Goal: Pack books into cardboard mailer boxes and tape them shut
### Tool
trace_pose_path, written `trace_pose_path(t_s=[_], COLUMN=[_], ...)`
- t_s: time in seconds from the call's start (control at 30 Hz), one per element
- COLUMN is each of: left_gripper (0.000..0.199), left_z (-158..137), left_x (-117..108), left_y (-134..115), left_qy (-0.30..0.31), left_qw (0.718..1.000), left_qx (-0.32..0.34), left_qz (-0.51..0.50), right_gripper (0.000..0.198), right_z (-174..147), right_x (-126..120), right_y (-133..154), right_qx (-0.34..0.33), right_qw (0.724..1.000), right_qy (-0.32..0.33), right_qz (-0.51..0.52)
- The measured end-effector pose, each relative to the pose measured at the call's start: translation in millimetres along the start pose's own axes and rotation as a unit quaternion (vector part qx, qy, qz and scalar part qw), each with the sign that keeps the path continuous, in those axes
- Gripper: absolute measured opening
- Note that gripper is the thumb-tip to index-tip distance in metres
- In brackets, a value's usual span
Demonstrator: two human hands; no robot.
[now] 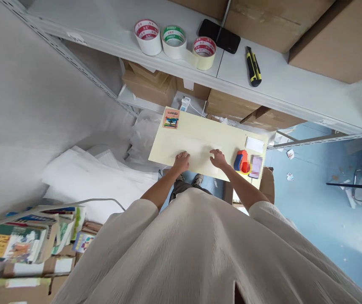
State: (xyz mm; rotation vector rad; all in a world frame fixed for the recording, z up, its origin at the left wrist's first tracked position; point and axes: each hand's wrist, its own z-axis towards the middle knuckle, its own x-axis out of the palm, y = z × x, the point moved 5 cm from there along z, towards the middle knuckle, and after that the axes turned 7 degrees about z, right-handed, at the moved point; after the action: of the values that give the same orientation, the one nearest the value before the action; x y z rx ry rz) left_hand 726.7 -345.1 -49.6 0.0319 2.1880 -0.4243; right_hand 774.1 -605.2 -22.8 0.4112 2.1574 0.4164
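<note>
A pale yellow tabletop [196, 124] lies in front of me. My left hand [182, 161] rests near its front edge, fingers bent and a little apart, with nothing visible in them. Opposite it, my right hand [218, 158] is over the table with thumb and fingers spread. Between the hands is a faint, whitish sheet [198, 150], too pale to make out clearly. A red and blue tape dispenser [241, 161] stands right of my right hand, beside a phone with a blurred screen [256, 166]. At the far left corner is a small picture card [171, 118].
Above the table, a grey shelf [174, 63] bears several tape rolls [204, 52], a black phone [220, 36], a yellow-black box cutter [253, 66] and cardboard boxes [276, 29]. White sheets [95, 181] and stacked books [19, 240] lie left. A white pad [254, 144] sits on the table's right.
</note>
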Motion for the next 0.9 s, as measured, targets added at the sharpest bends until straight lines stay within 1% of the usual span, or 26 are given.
trace_pose_path(t_s=[0.03, 0.1, 0.17, 0.23, 0.33, 0.43, 0.5, 0.57, 0.67, 0.77, 0.9], left_gripper=[0.063, 0.061, 0.059, 0.059, 0.058, 0.054, 0.048, 0.042, 0.038, 0.042, 0.051], left_z=[0, 3, 8, 17, 37, 58, 71, 81, 92, 99, 103], left_x=[-3, -12, -27, -48, -88, -125, -142, -149, -146, -141, -142], left_y=[1, 5, 12, 26, 64, 109, 133, 152, 171, 178, 178], left_qy=[0.002, 0.003, -0.01, -0.039, -0.085, -0.127, -0.153, -0.159, -0.149, -0.144, -0.158], left_qw=[1.0, 1.0, 1.0, 0.999, 0.988, 0.962, 0.948, 0.935, 0.918, 0.907, 0.905], left_qx=[0.004, 0.006, 0.001, -0.025, -0.115, -0.222, -0.258, -0.293, -0.336, -0.358, -0.362], left_qz=[0.006, 0.012, 0.004, -0.02, -0.065, -0.092, -0.105, -0.121, -0.15, -0.168, -0.158], right_gripper=[0.051, 0.051, 0.051, 0.05, 0.049, 0.048, 0.048, 0.047, 0.048, 0.049, 0.054], right_z=[-1, -3, -4, -5, -8, -14, -18, -23, -28, -31, -32], right_x=[7, 17, 22, 23, 21, 20, 21, 23, 27, 31, 36], right_y=[3, 8, 11, 13, 16, 16, 16, 17, 17, 21, 27], right_qx=[0.005, 0.023, 0.038, 0.047, 0.05, 0.057, 0.064, 0.071, 0.084, 0.088, 0.096], right_qw=[1.0, 0.998, 0.997, 0.997, 0.998, 0.998, 0.998, 0.997, 0.996, 0.996, 0.994], right_qy=[0.026, 0.055, 0.058, 0.054, 0.039, 0.018, 0.012, 0.009, 0.007, 0.01, 0.022], right_qz=[-0.004, -0.015, -0.025, -0.028, -0.017, -0.006, -0.006, -0.006, -0.006, -0.015, -0.037])
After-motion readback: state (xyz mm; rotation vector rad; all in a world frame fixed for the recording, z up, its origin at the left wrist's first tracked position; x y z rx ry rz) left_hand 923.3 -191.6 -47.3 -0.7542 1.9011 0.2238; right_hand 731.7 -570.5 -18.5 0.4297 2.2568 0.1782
